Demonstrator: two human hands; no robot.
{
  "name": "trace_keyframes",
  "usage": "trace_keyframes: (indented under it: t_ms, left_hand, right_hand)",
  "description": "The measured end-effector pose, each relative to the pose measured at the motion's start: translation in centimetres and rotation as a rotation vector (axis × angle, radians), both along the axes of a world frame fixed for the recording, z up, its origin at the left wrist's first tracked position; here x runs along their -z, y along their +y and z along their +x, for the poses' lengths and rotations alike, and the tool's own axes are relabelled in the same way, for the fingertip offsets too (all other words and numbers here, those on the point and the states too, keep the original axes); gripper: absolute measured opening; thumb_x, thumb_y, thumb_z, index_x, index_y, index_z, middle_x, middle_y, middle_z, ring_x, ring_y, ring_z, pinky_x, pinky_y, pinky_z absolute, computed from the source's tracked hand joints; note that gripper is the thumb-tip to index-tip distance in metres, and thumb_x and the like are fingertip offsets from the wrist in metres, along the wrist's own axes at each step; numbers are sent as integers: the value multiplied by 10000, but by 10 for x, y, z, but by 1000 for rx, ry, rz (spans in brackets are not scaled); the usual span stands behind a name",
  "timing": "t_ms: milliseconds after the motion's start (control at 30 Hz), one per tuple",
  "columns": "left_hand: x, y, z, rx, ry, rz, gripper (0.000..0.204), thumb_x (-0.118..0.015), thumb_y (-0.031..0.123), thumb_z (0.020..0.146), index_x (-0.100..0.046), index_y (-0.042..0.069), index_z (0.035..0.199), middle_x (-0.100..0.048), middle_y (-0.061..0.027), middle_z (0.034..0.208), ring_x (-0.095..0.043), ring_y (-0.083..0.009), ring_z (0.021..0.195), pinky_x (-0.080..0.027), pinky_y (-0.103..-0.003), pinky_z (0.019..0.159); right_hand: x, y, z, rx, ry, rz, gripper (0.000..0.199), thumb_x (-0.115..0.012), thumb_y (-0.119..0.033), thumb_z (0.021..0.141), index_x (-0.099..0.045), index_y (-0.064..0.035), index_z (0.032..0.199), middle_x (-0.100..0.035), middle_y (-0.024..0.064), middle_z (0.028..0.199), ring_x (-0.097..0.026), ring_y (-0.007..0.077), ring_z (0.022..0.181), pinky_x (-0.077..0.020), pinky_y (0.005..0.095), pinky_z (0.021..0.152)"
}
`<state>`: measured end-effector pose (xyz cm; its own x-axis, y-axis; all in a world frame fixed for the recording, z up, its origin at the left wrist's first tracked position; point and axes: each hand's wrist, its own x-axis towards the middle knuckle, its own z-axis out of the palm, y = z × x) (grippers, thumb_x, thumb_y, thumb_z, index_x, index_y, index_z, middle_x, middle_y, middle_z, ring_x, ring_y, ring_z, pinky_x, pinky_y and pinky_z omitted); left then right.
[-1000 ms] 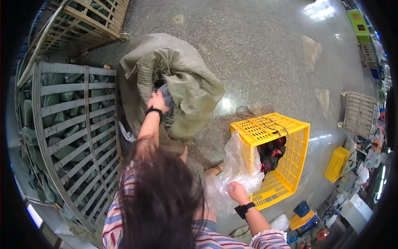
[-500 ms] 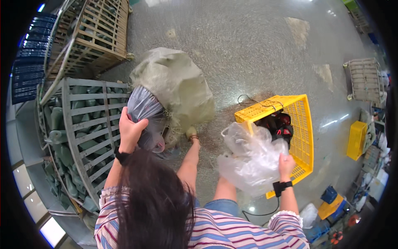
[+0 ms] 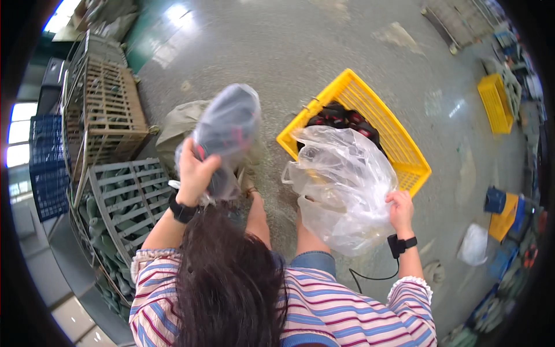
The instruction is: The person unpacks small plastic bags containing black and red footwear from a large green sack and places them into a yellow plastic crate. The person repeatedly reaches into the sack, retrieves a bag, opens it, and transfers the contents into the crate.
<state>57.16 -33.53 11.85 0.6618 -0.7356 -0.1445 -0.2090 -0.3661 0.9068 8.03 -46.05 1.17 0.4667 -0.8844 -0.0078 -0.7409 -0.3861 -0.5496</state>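
My left hand [image 3: 196, 173] is closed on a dark, long item with rounded ends, wrapped in clear plastic [image 3: 232, 118]. Pinkish-red marks show through the wrap, but its exact kind is unclear. To the right, my right hand [image 3: 400, 209] grips the edge of a large clear plastic bag [image 3: 347, 191], which hangs loose and crumpled. The bag overlaps the near side of a yellow plastic crate [image 3: 404, 151]. Inside the crate lie several black items with red parts [image 3: 347, 118], partly covered by the bag. Behind the wrapped item, a beige woven sack [image 3: 176, 124] is partly hidden.
At the left stand a slatted cart [image 3: 136, 185] of green foot-shaped forms and a taller wooden slatted cart [image 3: 115, 104]. A black cable [image 3: 370, 279] runs over the floor by my right arm. Another yellow crate [image 3: 495, 104] and mixed goods line the far right.
My left hand has lifted the wrapped item up from beside the sack. The bag in my right hand is spread wider. My view has turned, so the yellow crate appears higher and rotated.
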Motion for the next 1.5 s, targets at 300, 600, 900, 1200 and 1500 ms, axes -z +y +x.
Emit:
trace_keyframes:
  t_ms: [300, 600, 900, 1200, 1500]
  left_hand:
    - [1, -109, -59, 1289, -1013, -339, 262, -658, 158, 594, -444, 133, 743, -448, -8, 730, -490, -184, 676, -362, -301, 660]
    - [21, -196, -130, 1667, -1167, -759, 152, -563, 196, 652, -431, 175, 724, -486, 34, 806, -500, -132, 794, -407, -276, 786]
    - [130, -106, -164, 1983, -847, -793, 114, -564, 224, 702, -504, 213, 798, -523, 66, 935, -496, -116, 900, -402, -276, 828]
    - [147, -83, -149, 1990, -809, -779, 128, -561, 211, 707, -532, 190, 829, -525, 35, 1002, -493, -142, 953, -404, -306, 879]
    - [151, -112, -198, 1079, -332, -46, 455, -689, 198, 659, -513, 102, 1067, -535, -121, 1070, -522, -277, 1023, -436, -433, 880]
  right_hand:
    - [29, 67, -119, 322, 270, 184, 141, -519, 28, 612, -609, -80, 612, -579, 116, 680, -581, 300, 725, -469, 392, 655]
    - [8, 30, -111, 253, 424, 599, 145, -564, -177, 722, -667, -77, 744, -638, 180, 794, -625, 323, 778, -484, 434, 671]
    - [32, 33, -251, -106, 964, 102, 234, -530, -134, 793, -603, -109, 1014, -604, 83, 784, -630, 266, 675, -500, 389, 551]
    - [94, 3, 85, 126, -351, 357, 304, -664, -290, 786, -611, -66, 985, -624, 120, 856, -612, 275, 766, -476, 350, 679]
    - [74, 7, 74, 387, -744, 811, 95, -648, -93, 829, -615, -15, 872, -611, -1, 753, -525, 44, 687, -438, 213, 601]
